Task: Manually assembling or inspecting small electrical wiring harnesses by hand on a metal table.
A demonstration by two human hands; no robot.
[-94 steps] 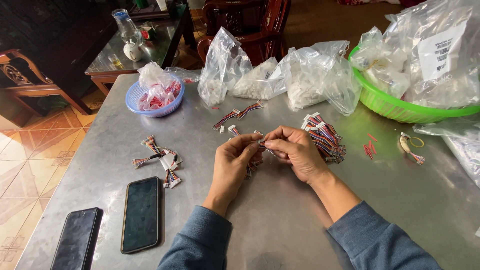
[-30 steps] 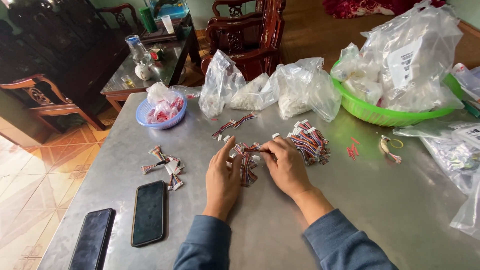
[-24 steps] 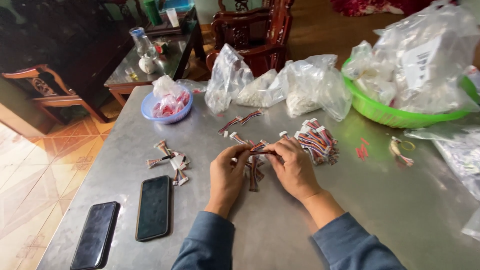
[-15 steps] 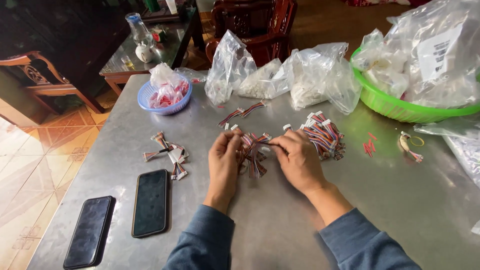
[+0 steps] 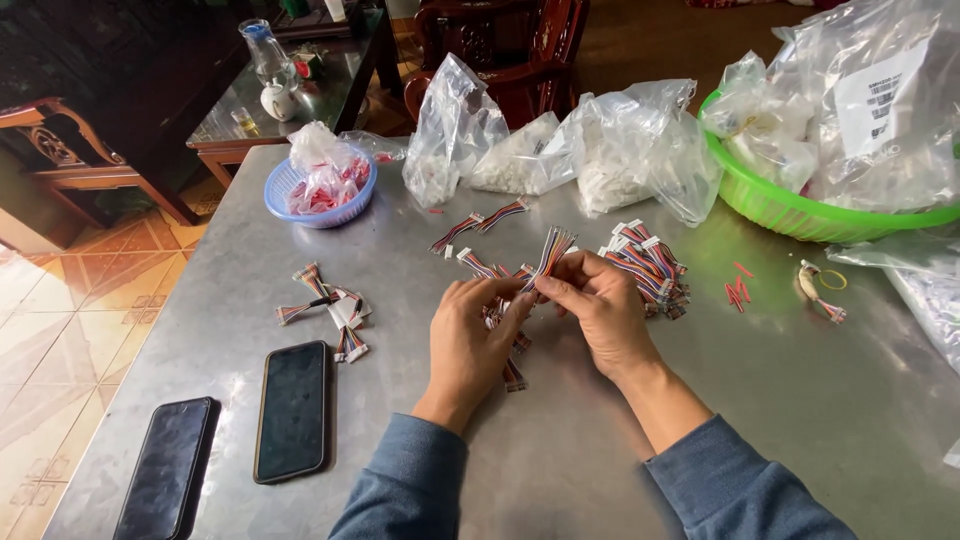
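Pinched between the fingertips of both hands, a bundle of multicoloured wires (image 5: 548,258) is held just above the steel table (image 5: 760,400), its loose ends fanning upward. The left hand (image 5: 472,335) and the right hand (image 5: 600,312) meet at the bundle, fingers closed on it. More wire pieces (image 5: 505,355) are seen beneath the left hand. Just right of the bundle a stack of finished wire harnesses (image 5: 650,268) is laid. Left of the bundle a small cluster of harnesses (image 5: 328,310) rests, and nearer the table edge two dark phones (image 5: 292,408) lie. Behind the bundle clear plastic bags (image 5: 560,150) are lined up, with a blue basket (image 5: 320,190) to their left and a green basin (image 5: 800,205) to their right.
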